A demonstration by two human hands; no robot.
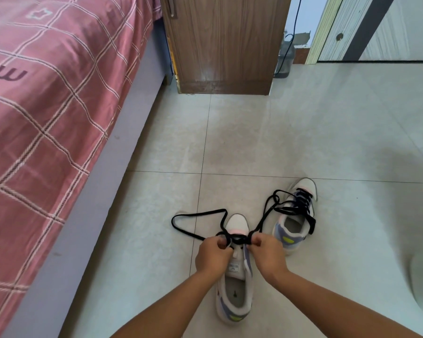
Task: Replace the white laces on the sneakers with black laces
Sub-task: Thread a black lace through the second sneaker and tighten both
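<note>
A white sneaker [235, 296] with blue and yellow panels lies on the tiled floor, toe pointing away from me. My left hand [211, 254] and my right hand [269, 254] each pinch a black lace [195, 217] over its lower eyelets. One end of that lace loops out to the left on the floor, the other runs up to the right. A second sneaker [296, 223] stands to the right, laced in black with loose ends trailing. No white laces are visible.
A bed [47, 118] with a pink checked cover runs along the left. A wooden cabinet [225, 45] stands at the back, a water bottle [286, 57] and a cable beside it. A door [388, 28] is at the back right.
</note>
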